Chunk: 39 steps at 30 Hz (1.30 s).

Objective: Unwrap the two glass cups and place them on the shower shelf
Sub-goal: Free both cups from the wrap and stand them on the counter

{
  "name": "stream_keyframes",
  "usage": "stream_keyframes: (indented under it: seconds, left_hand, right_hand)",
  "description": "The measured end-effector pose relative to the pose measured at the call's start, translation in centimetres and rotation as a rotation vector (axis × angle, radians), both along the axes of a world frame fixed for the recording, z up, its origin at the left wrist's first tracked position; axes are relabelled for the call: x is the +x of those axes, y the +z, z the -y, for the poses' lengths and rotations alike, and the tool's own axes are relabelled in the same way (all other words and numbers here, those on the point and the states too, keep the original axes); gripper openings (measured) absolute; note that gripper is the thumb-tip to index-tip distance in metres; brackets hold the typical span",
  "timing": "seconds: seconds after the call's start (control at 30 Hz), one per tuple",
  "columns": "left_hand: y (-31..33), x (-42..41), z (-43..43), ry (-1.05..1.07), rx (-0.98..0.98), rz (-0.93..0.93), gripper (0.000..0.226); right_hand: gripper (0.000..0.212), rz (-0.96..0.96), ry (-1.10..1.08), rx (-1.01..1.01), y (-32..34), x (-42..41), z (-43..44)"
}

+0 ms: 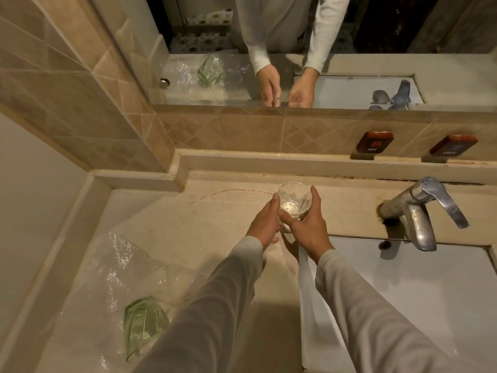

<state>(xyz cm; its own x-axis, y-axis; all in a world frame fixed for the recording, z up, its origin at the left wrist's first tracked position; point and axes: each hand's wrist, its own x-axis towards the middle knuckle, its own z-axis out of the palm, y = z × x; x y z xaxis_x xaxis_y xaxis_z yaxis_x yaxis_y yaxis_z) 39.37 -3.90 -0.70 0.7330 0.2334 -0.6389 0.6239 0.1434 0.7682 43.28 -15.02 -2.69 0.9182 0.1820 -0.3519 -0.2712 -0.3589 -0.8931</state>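
Both hands hold a clear, faceted glass cup upright above the beige stone worktop, near the raised back ledge that runs along the tiled wall. The left hand cups it from the left, its fingers curled against the glass wall with the thumb near the rim. The right hand grips it from the right and below: the thumb presses the lower front of the cup and the remaining digits wrap behind the far side up to the rim. The cup is bare, its mouth facing the camera, the thick round base showing through it. Whether the base touches the stone cannot be told, since the hands cover it.

Well apart, at the near left of the worktop, a green-tinted glass cup lies on its side, on a crumpled sheet of clear plastic wrap that spreads over that corner; whether any wrap still covers it is hard to tell. Pale grey sleeves cover both forearms.

To the right sits a white rectangular sink basin, with a worn chrome lever tap mounted on the worktop behind it. Two dark red plaques, one marked HOT and one marked COLD, lean on the ledge. Above, a wall mirror reflects the hands, the green cup and the wrap.
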Motion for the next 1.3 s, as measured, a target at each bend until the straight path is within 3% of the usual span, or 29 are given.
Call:
stream_keyframes:
  seconds: [0.37, 0.6, 0.7, 0.87, 1.0, 1.1, 1.2, 1.3]
  left_hand:
    - [3.3, -2.8, -1.0, -0.07, 0.016, 0.07, 0.067]
    - [5.1, -7.3, -4.7, -0.066, 0.038, 0.113, 0.07]
    - [5.1, -10.9, -7.5, -0.068, 0.136, 0.129, 0.059]
    - [3.2, -20.3, -13.6, -0.07, 0.478, 0.228, 0.026]
    - [0.6, -27.9, -17.9, -0.219, 0.599, 0.166, 0.005]
    - [-1.3, -31.6, -19.5, -0.295, 0.702, 0.166, 0.026]
    - [-2.1, -33.6, -19.4, -0.197, 0.689, 0.258, 0.029]
    - [-2.1, -34.7, -18.8, -0.082, 0.662, 0.226, 0.034]
  right_hand:
    - [0.11, -0.015, -0.002, 0.002, 1.2, -3.3, -0.3]
    - [0.099, 0.049, -0.008, 0.029, 3.3, -7.6, -0.7]
    - [0.092, 0.041, -0.031, 0.053, 4.1, -10.0, -1.1]
    - [0.088, -0.036, -0.084, 0.067, 4.6, -15.0, -2.0]
    - [0.077, -0.085, -0.118, 0.045, 3.9, -20.5, -2.8]
    - [0.072, -0.107, -0.129, 0.012, 3.5, -24.3, -3.6]
    - [0.067, -0.13, -0.132, 0.027, 3.6, -27.2, -4.4]
    - [0.057, -0.115, -0.116, -0.012, 3.8, -29.0, -5.3]
